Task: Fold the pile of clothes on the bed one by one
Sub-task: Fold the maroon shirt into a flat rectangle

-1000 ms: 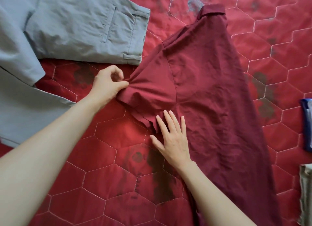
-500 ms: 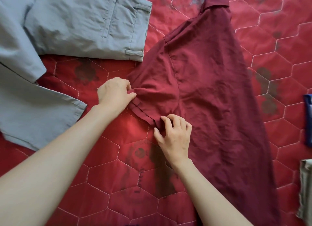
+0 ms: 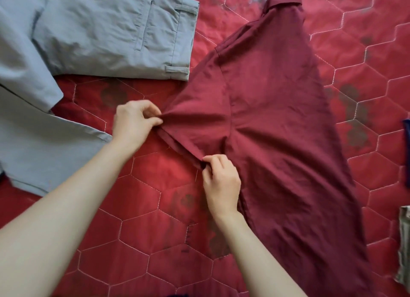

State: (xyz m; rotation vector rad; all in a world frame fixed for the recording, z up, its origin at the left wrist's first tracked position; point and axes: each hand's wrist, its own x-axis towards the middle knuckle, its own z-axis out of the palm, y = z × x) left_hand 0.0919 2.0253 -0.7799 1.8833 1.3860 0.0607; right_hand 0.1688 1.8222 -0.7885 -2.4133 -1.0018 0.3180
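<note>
A maroon short-sleeved shirt (image 3: 277, 123) lies folded lengthwise on the red quilted bed cover (image 3: 155, 230), collar at the top, hem running off toward the lower right. Its sleeve spreads out to the left. My left hand (image 3: 133, 123) pinches the sleeve's upper cuff corner between thumb and fingers. My right hand (image 3: 221, 181) pinches the lower cuff corner near the underarm. The cuff edge is stretched taut between the two hands.
Grey trousers (image 3: 106, 30) lie spread at the upper left, one leg reaching down the left side. At the right edge a dark blue cloth (image 3: 407, 137) and a pale patterned cloth (image 3: 405, 248) poke into view.
My right hand went from lying flat on the shirt to pinching the sleeve's lower cuff corner. My left hand shifted down slightly with the upper corner, and the sleeve is now pulled flatter.
</note>
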